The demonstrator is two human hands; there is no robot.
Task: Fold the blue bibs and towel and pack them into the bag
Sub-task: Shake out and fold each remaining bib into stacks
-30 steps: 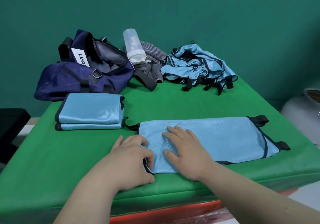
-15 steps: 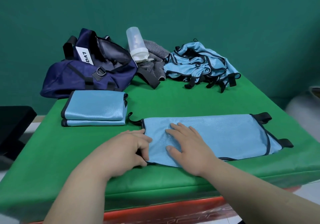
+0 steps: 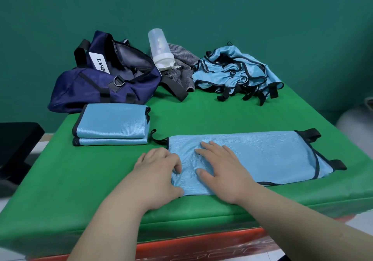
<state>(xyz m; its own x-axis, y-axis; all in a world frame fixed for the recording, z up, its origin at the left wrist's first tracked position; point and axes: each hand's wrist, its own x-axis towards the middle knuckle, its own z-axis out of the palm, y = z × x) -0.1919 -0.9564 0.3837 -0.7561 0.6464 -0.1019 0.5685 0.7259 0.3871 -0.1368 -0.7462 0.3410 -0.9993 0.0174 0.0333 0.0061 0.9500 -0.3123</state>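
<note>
A light blue bib (image 3: pixel 266 155) with black trim lies folded lengthwise near the front edge of the green table (image 3: pixel 96 180). My left hand (image 3: pixel 159 172) pinches the bib's left end with curled fingers. My right hand (image 3: pixel 220 168) presses flat on the bib just right of it. Two folded bibs (image 3: pixel 112 126) are stacked at the left. A heap of unfolded blue bibs (image 3: pixel 236 71) lies at the back right. The navy bag (image 3: pixel 105 79) stands unzipped at the back left. A grey striped towel (image 3: pixel 181 67) lies crumpled between the bag and the heap.
A translucent shaker bottle (image 3: pixel 160 48) leans upside down on the towel beside the bag. A black object (image 3: pixel 16 147) sits off the table's left side and a pale rounded object (image 3: pixel 357 119) off its right side. A green wall stands behind.
My left hand has tightened its pinch on the bib's left end, bunching the fabric slightly. My right hand stays pressed flat in about the same spot.
</note>
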